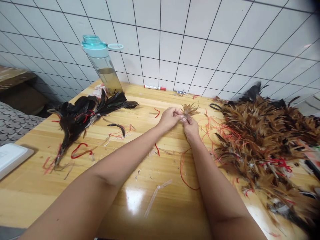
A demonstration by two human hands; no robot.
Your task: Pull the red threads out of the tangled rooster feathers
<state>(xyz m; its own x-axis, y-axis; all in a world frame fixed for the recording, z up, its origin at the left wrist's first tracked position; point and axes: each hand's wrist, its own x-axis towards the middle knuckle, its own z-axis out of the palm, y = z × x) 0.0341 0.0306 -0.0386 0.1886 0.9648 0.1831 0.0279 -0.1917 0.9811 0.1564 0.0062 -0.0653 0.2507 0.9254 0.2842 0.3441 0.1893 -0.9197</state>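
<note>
Near the middle of the wooden table [112, 196], a small bunch of brown feathers [190, 109] fans out from between my fingertips. My left hand [170, 117] pinches the bunch at its base from the left. My right hand [191, 128] closes on the same base from the right, and the two hands touch. The quill ends are mostly hidden by my fingers. A loose red string [182, 170] curves on the table beside my right forearm, and more tangled orange-red string [222, 130] lies to the right.
A large pile of brown feathers [265, 133] covers the right side. Black feathers [75, 116] lie at left, before a water bottle [105, 66]. A red-capped marker [155, 87] rests by the tiled wall [172, 46]. A white box [12, 156] sits at the left edge.
</note>
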